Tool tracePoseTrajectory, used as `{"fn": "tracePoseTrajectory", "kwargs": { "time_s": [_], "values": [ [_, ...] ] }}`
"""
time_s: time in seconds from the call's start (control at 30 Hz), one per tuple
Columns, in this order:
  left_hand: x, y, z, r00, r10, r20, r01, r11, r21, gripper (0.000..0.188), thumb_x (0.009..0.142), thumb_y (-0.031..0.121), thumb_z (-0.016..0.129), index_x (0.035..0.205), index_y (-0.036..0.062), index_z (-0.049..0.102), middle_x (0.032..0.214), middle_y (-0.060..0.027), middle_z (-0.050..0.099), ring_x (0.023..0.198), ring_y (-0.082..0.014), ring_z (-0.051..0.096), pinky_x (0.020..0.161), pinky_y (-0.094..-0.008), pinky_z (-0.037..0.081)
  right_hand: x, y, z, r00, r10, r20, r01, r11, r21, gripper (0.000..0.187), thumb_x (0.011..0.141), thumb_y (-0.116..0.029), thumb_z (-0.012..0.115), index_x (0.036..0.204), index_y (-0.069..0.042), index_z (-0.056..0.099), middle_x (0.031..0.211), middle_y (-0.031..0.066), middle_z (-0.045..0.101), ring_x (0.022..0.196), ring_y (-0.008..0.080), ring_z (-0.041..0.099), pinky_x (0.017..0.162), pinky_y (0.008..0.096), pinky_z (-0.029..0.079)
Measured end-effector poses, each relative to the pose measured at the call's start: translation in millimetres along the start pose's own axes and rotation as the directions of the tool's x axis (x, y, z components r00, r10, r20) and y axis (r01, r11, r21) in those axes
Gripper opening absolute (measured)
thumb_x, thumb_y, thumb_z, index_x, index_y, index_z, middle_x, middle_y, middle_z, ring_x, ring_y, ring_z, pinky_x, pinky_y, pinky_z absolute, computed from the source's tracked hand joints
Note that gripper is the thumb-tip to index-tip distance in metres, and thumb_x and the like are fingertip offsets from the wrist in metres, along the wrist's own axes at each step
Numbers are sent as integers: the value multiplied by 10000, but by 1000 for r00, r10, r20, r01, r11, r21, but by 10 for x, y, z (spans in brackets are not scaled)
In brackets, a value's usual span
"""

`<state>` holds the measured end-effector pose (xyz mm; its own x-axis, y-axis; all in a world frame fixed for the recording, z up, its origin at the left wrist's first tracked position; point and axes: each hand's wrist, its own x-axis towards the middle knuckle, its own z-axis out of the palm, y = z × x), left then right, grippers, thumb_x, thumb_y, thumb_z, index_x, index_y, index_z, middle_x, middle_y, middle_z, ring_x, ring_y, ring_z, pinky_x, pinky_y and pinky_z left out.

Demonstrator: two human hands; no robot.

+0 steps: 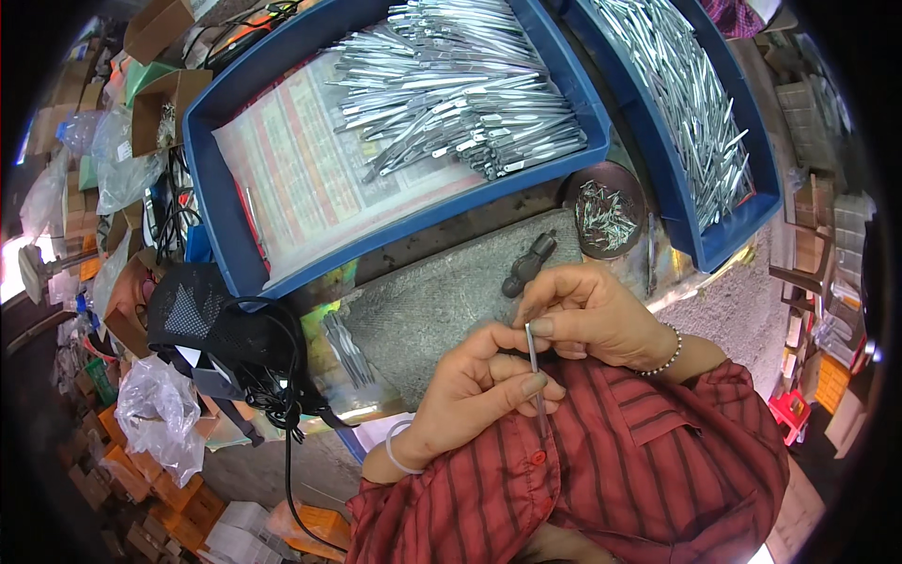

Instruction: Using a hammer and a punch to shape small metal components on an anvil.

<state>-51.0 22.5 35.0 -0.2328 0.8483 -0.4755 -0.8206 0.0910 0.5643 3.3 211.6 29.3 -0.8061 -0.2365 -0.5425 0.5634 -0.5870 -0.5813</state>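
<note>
Both hands meet close to the body, above a red striped shirt (639, 461). The left hand (474, 390) and the right hand (587, 315) hold one thin metal strip (534, 362) together. The strip stands almost upright between them. The right grip is closed on its upper end, with thumb and forefinger pinching it. The left grip is closed on its lower part, with the fingers curled around it; the lowest end of the strip shows against the shirt. The right wrist has a bead bracelet (662, 357), and the left wrist has a white band (395, 446).

Under the hands is a grey worktop (423, 310). A small hammer (528, 265) lies on it just beyond the right hand. A few metal strips (349, 348) lie on the worktop to the left of the hands, apart from them. A round dark dish (606, 209) with small metal pieces stands farther back, near the hammer.

Behind the worktop are two blue trays. The left tray (221, 216) has a heap of metal strips on a printed sheet. The right tray (728, 240) is full of similar strips. To the left lie a black mesh bag (202, 315) with cables, plastic bags and cardboard boxes.
</note>
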Motion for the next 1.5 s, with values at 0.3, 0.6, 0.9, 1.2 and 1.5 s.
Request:
{"fn": "tracePoseTrajectory", "kwargs": {
  "time_s": [0.3,0.6,0.9,1.2,1.5],
  "values": [
    [4,-10,-77,996,-39,77,48,992,-114,282,904,72,499,1163,16,403,920,-138,636,818,-166,625,680,-223,483,35,-13,42,997,71,4,-71,992,105,106,843,-86,595,924,-26,561,713,35,568,475,33,404,410,153,305],
    [-10,1,-56,997,0,75,3,999,-42,263,904,68,498,1144,19,402,931,-133,634,834,-162,621,690,-223,477,36,-11,68,999,42,20,-43,995,87,107,841,-88,598,920,-25,562,715,31,566,478,27,406,410,150,304],
    [-25,8,-52,998,-9,69,12,999,-42,271,900,68,508,1140,6,399,946,-133,633,840,-159,619,691,-224,475,34,-33,118,1000,26,-10,-25,998,53,103,821,-43,571,907,12,563,669,47,551,456,32,376,406,160,295],
    [-10,-51,-103,997,29,72,-20,994,-112,301,881,44,506,1155,-22,402,897,-201,627,796,-260,648,683,-302,536,59,2,76,996,52,69,-62,988,143,131,863,-91,555,952,5,560,721,44,575,472,32,404,411,153,302],
    [-23,-61,-119,997,27,74,-17,991,-132,307,882,58,514,1157,-21,400,895,-207,625,800,-273,648,678,-304,536,66,5,87,996,60,66,-70,984,162,136,870,-90,542,965,7,554,730,51,581,471,34,408,411,152,309]
  ]
}}
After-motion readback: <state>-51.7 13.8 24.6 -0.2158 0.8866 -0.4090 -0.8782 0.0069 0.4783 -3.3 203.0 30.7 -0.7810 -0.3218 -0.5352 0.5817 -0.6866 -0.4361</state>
